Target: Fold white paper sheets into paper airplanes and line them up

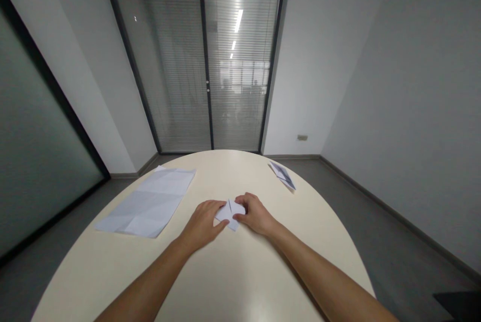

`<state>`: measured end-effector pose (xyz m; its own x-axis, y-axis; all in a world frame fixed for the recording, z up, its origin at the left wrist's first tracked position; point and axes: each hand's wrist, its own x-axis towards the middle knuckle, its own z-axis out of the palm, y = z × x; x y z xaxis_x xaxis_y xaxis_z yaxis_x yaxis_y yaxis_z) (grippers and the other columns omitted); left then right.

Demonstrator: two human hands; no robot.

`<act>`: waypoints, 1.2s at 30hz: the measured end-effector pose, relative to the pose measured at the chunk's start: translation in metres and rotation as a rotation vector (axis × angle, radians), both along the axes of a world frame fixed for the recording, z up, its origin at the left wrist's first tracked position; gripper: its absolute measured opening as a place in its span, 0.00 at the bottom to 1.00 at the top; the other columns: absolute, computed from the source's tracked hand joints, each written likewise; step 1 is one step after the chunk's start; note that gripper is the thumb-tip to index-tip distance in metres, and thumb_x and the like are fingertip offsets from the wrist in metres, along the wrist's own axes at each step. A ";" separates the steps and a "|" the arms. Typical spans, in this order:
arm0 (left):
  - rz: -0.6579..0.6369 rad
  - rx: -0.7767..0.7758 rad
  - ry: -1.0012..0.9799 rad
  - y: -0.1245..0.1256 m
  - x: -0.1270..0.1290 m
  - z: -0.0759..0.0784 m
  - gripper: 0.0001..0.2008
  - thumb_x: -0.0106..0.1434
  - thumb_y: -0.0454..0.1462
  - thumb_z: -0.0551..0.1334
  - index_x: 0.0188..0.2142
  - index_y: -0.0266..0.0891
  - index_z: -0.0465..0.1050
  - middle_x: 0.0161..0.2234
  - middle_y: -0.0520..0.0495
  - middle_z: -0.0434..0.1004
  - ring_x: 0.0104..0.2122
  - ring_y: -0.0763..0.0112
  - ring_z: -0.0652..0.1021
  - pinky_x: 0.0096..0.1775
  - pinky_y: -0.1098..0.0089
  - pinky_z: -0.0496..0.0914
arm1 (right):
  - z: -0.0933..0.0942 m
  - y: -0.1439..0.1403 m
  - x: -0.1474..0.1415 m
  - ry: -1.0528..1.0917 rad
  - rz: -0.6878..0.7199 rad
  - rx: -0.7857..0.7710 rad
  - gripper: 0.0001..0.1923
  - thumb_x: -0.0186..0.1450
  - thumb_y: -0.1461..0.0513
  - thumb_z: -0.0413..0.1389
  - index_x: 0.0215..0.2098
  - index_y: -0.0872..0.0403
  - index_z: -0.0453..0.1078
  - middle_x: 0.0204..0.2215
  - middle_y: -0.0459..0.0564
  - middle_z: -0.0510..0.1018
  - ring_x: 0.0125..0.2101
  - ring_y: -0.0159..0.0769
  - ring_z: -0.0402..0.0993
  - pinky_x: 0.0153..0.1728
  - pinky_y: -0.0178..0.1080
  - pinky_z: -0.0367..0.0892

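Note:
A small piece of folded white paper lies near the middle of the table, between my two hands. A dark slit runs down from its top edge, and a pointed corner faces me. My left hand grips the paper's left side, thumb at the near edge and fingers at the far edge. On the opposite side, my right hand pinches it with curled fingers and thumb. The fingers partly cover both sides of the paper.
Creased white sheets lie at the left of the round cream table. A folded paper piece sits near its far right edge. Beyond stand a glass partition with blinds and a white wall with a socket.

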<state>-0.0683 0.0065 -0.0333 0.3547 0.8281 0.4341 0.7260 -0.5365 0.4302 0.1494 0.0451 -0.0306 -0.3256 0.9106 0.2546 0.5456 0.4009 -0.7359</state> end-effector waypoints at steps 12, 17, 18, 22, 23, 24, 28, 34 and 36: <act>0.132 -0.149 -0.338 0.003 0.006 0.010 0.18 0.63 0.38 0.62 0.53 0.41 0.72 0.42 0.44 0.81 0.42 0.61 0.80 0.47 0.62 0.71 | 0.006 -0.005 -0.006 0.326 0.166 -0.167 0.22 0.57 0.65 0.63 0.49 0.52 0.71 0.33 0.44 0.77 0.32 0.33 0.72 0.32 0.34 0.65; 0.084 -0.205 -0.522 -0.001 0.013 0.019 0.14 0.62 0.40 0.63 0.47 0.40 0.75 0.35 0.47 0.81 0.34 0.65 0.79 0.39 0.67 0.72 | 0.019 -0.011 -0.009 0.287 0.162 -0.118 0.12 0.61 0.61 0.62 0.44 0.53 0.76 0.27 0.42 0.72 0.28 0.32 0.67 0.30 0.34 0.60; 0.064 -0.217 -0.547 -0.002 0.014 0.019 0.13 0.62 0.40 0.63 0.46 0.40 0.75 0.35 0.47 0.81 0.34 0.66 0.79 0.38 0.68 0.72 | 0.021 -0.012 -0.009 0.286 0.159 -0.113 0.11 0.62 0.59 0.62 0.42 0.53 0.76 0.25 0.42 0.71 0.28 0.31 0.66 0.30 0.34 0.59; -0.008 -0.289 -0.652 -0.003 0.020 0.018 0.14 0.60 0.41 0.65 0.44 0.38 0.75 0.31 0.49 0.78 0.30 0.69 0.77 0.34 0.70 0.70 | 0.026 -0.013 -0.008 0.302 0.158 -0.099 0.12 0.66 0.53 0.59 0.37 0.55 0.75 0.24 0.42 0.71 0.26 0.31 0.65 0.28 0.34 0.58; -0.023 -0.316 -0.690 -0.002 0.021 0.018 0.15 0.59 0.41 0.65 0.45 0.38 0.74 0.29 0.51 0.76 0.29 0.70 0.76 0.33 0.71 0.69 | 0.027 -0.013 -0.008 0.313 0.169 -0.093 0.13 0.66 0.53 0.58 0.37 0.55 0.75 0.25 0.43 0.72 0.27 0.32 0.66 0.29 0.34 0.59; -0.035 -0.345 -0.731 -0.002 0.023 0.017 0.17 0.59 0.41 0.65 0.47 0.37 0.73 0.28 0.52 0.75 0.28 0.70 0.75 0.31 0.72 0.69 | 0.028 -0.013 -0.008 0.325 0.183 -0.086 0.14 0.67 0.52 0.58 0.38 0.55 0.75 0.26 0.44 0.73 0.28 0.32 0.68 0.30 0.34 0.60; -0.067 -0.454 -0.791 -0.003 0.026 0.019 0.15 0.57 0.44 0.67 0.40 0.36 0.75 0.27 0.51 0.75 0.27 0.71 0.75 0.31 0.72 0.67 | 0.032 -0.016 -0.009 0.329 0.221 -0.058 0.13 0.67 0.52 0.58 0.36 0.55 0.75 0.30 0.46 0.77 0.32 0.34 0.71 0.34 0.35 0.63; -0.087 -0.511 -0.812 -0.006 0.027 0.023 0.16 0.58 0.49 0.67 0.31 0.38 0.72 0.27 0.49 0.79 0.27 0.70 0.76 0.30 0.73 0.66 | 0.038 -0.021 -0.010 0.323 0.220 -0.051 0.11 0.66 0.55 0.59 0.33 0.54 0.75 0.29 0.46 0.79 0.33 0.35 0.73 0.35 0.35 0.63; -0.084 -0.515 -0.813 -0.007 0.027 0.024 0.17 0.58 0.50 0.67 0.30 0.38 0.72 0.25 0.50 0.78 0.25 0.71 0.76 0.29 0.73 0.65 | 0.039 -0.022 -0.010 0.331 0.225 -0.060 0.11 0.66 0.55 0.59 0.33 0.54 0.75 0.30 0.47 0.79 0.33 0.35 0.73 0.36 0.35 0.64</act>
